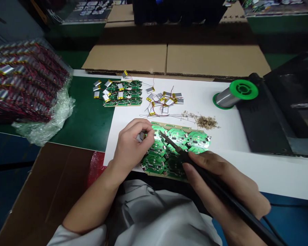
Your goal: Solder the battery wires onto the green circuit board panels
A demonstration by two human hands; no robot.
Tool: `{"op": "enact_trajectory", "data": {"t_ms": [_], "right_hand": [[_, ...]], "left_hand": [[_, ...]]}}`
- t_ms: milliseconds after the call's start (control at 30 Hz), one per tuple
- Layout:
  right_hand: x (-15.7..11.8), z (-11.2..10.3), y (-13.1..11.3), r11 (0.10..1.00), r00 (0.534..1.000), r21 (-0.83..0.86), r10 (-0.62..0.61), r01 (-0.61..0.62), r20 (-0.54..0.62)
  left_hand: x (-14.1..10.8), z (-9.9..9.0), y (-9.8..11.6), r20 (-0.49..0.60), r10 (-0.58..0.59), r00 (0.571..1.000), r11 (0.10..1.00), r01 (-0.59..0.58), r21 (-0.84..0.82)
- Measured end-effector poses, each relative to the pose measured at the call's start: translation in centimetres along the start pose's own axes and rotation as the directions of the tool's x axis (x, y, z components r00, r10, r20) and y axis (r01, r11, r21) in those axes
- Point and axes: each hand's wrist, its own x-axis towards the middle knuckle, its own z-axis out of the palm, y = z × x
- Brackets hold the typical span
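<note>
My right hand (220, 177) is closed around a black soldering iron (207, 176), whose tip points at the upper left part of a green circuit board panel (154, 164). Closed at the panel's upper left corner, my left hand (133, 143) pinches a small silver battery (141, 136), mostly hidden by the fingers. Behind the panel lies a loose group of silver batteries (169, 101) with thin wires. A second green panel (136, 92), with several batteries on and beside it, rests farther back on the left.
A solder spool (227, 97) with green ends stands at the right, beside a black box (251, 119). Brown crumbs (206, 122) lie behind the near panel. Stacked batteries (23, 82) in plastic wrap fill the left side. Cardboard (215, 59) lines the back.
</note>
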Motion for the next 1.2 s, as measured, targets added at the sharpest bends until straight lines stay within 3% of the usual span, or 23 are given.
{"op": "enact_trajectory", "data": {"t_ms": [100,367,567,800,1200], "right_hand": [[-0.1,-0.2,-0.6,0.994,0.995,0.025,0.103,-0.102,-0.014],[0.2,-0.3,0.1,0.989,0.989,0.028,0.145,-0.146,0.037],[0.2,-0.7,-0.1,0.991,0.989,0.015,0.128,-0.130,0.075],[0.2,-0.3,1.5,0.998,0.997,0.038,0.038,-0.040,0.063],[0.5,-0.2,1.2,0.999,0.996,0.044,0.026,-0.029,0.085]], "left_hand": [[0.1,0.0,0.0,0.000,0.013,1.000,1.000,-0.013,0.015],[0.2,-0.1,0.2,0.000,0.036,0.999,0.998,-0.036,0.051],[0.3,0.1,0.5,-0.004,0.022,1.000,0.997,-0.022,0.073],[0.3,0.0,0.5,-0.018,0.014,1.000,0.998,-0.013,0.068],[0.7,-0.4,0.4,0.047,0.050,0.998,0.996,-0.053,0.066]]}}
